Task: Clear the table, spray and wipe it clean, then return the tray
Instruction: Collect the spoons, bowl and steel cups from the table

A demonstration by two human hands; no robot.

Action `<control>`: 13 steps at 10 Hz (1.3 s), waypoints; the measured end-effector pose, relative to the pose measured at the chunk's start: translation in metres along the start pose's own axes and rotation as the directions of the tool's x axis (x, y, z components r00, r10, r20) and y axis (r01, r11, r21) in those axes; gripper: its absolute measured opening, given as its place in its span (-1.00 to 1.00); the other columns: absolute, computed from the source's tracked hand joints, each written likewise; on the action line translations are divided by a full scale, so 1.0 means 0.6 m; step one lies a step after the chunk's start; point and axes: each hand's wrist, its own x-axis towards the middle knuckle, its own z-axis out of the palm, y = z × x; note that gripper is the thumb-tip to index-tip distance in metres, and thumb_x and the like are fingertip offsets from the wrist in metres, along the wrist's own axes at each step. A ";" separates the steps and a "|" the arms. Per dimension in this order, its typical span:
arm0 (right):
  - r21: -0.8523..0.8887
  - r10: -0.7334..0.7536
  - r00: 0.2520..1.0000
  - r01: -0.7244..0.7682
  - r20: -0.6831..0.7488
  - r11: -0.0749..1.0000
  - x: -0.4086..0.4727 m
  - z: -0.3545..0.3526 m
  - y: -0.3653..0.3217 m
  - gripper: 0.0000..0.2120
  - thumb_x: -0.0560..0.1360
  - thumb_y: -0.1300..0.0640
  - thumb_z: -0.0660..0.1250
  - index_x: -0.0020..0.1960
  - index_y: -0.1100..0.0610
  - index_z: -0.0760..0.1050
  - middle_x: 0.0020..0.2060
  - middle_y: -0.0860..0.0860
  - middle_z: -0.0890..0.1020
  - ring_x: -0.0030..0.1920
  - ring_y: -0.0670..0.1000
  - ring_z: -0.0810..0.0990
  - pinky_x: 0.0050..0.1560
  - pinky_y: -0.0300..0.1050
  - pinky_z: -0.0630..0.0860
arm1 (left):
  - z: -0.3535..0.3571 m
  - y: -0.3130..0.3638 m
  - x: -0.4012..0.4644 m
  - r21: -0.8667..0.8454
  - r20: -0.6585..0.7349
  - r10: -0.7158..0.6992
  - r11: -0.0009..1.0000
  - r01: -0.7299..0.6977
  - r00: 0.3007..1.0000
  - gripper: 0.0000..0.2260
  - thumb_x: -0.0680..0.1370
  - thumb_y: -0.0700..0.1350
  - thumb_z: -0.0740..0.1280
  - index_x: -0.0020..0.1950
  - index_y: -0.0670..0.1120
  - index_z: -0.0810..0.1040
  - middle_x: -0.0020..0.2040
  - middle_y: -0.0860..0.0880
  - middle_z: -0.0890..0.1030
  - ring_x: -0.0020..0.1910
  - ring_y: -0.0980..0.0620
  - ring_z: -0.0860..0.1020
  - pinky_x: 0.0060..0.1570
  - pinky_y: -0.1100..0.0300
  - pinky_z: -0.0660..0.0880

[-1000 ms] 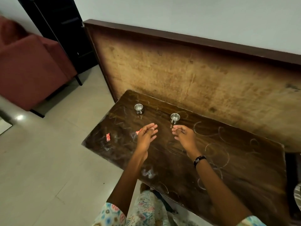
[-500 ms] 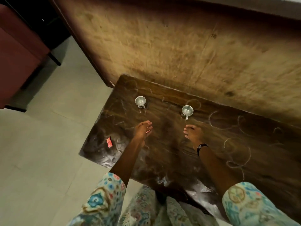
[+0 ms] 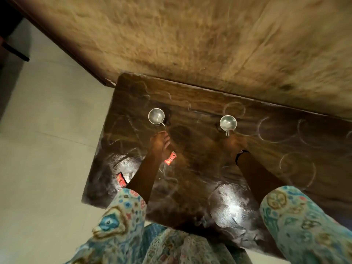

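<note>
Two red wrappers [image 3: 120, 180] lie on the near table [image 3: 190, 187]: light, crinkly, pinchable. Left hand [image 3: 159, 142] and right hand [image 3: 236, 143] reach forward; blurred, grip indeterminate. Farther: two steel cups [image 3: 156, 116], rigid, light, best taken by handle.

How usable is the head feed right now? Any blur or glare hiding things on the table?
Head view: dim warm light, motion blur smears the backboard and both hands, left hand, right hand. Glare patches whiten the table near its front edge. Both steel cups and two red wrappers stay readable. Wide-angle bending shows at the edges.
</note>
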 end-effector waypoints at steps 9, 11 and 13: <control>0.643 0.134 0.974 -0.223 0.185 0.732 -0.112 0.050 0.013 -0.88 0.56 0.26 0.30 -0.16 0.25 0.48 -0.20 0.08 0.54 -0.15 -0.08 0.56 -0.06 -0.23 0.60 | 0.027 0.050 0.097 -0.273 0.038 -0.128 0.953 0.134 0.991 -0.61 0.61 -0.21 0.17 0.43 -0.24 0.27 -0.07 -0.10 0.52 0.08 -0.01 0.49 0.26 0.03 0.39; 0.675 0.127 0.976 -0.216 0.179 0.706 -0.162 0.024 0.031 -0.85 0.55 0.29 0.31 0.07 0.34 0.49 -0.20 0.12 0.54 -0.14 -0.05 0.57 -0.03 -0.19 0.62 | 0.034 0.007 0.025 -0.103 0.015 -0.056 0.993 0.057 0.998 -0.71 0.59 -0.25 0.19 0.30 -0.27 0.40 -0.29 -0.06 0.42 -0.28 0.14 0.43 0.26 0.07 0.43; 0.731 0.102 0.984 -0.179 0.149 0.658 -0.228 -0.038 0.063 -0.89 0.54 0.28 0.32 -0.15 0.30 0.50 -0.24 0.11 0.53 -0.12 -0.01 0.58 0.15 -0.12 0.54 | 0.062 -0.062 -0.120 0.007 0.072 -0.095 0.995 0.095 0.993 -0.93 0.57 -0.19 0.25 -0.09 -0.11 0.50 -0.37 0.03 0.49 -0.46 0.22 0.50 -0.20 0.38 0.49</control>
